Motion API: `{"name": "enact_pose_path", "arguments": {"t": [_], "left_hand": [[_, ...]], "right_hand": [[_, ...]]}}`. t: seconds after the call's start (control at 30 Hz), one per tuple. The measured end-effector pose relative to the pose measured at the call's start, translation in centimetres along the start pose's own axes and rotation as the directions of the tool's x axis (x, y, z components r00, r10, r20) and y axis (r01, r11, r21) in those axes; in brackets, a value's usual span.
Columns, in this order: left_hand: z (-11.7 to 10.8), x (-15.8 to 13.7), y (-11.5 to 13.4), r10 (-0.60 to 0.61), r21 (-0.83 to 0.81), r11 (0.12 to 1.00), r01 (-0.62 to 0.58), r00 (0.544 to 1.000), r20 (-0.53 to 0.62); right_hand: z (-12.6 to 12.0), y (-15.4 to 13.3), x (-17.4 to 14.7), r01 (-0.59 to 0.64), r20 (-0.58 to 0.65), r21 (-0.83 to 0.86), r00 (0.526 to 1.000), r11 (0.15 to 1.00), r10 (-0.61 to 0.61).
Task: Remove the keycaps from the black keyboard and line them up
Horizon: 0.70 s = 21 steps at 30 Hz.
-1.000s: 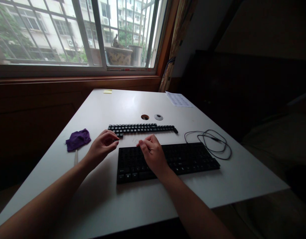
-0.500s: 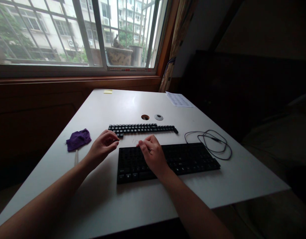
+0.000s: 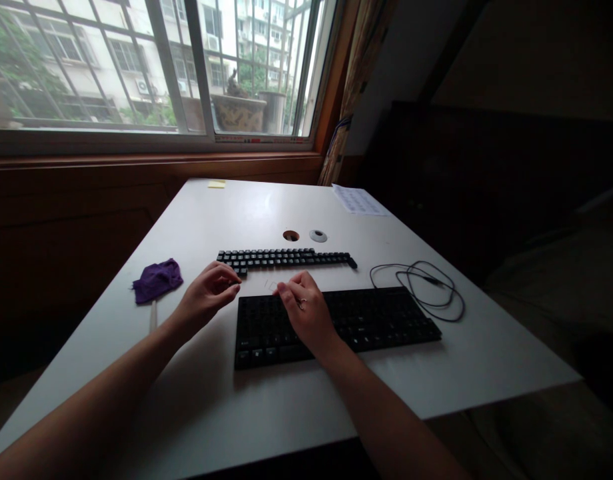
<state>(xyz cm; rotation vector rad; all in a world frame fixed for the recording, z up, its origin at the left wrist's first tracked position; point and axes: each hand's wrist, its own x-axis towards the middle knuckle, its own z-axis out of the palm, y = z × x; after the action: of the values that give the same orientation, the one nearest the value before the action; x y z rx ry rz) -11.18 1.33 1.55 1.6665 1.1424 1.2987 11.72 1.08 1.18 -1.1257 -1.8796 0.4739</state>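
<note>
A black keyboard [image 3: 381, 320] lies on the white table, with most of its upper area dark and a few keycaps showing along the front. My right hand [image 3: 306, 308] is over its left part, fingers curled into a pinch near the back edge; whatever is between them is hidden. To the left, my left hand [image 3: 211, 287] is bent with thumb and fingertips close together, just in front of the rows of loose black keycaps [image 3: 286, 259]. I cannot make out what that pinch holds. Thin wire pieces [image 3: 271, 285] lie between the two hands.
A purple cloth [image 3: 157, 280] and a pale stick [image 3: 153, 317] lie at the left. The coiled cable [image 3: 436, 293] runs at the right. Farther back are a cable hole [image 3: 291, 236], its round cover [image 3: 318, 236], printed paper [image 3: 359, 200] and a yellow note [image 3: 216, 184].
The left hand's fingertips have shifted very slightly to the right. My right hand, the keyboard and the loose keycaps stay in place.
</note>
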Motion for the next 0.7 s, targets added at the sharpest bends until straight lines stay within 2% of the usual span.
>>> {"name": "enact_pose_path", "arguments": {"t": [0.33, 0.7], "left_hand": [[0.0, 0.0, 0.0, 0.020, -0.025, 0.999, -0.019, 1.000, 0.021], [-0.6, 0.0, -1.3, 0.054, 0.024, 0.998, -0.053, 0.998, -0.020]], "right_hand": [[-0.1, 0.0, 0.1, 0.007, -0.001, -0.009, 1.000, 1.000, -0.007], [-0.1, 0.1, 0.0, 0.008, -0.001, -0.007, 1.000, 1.000, -0.008]]}}
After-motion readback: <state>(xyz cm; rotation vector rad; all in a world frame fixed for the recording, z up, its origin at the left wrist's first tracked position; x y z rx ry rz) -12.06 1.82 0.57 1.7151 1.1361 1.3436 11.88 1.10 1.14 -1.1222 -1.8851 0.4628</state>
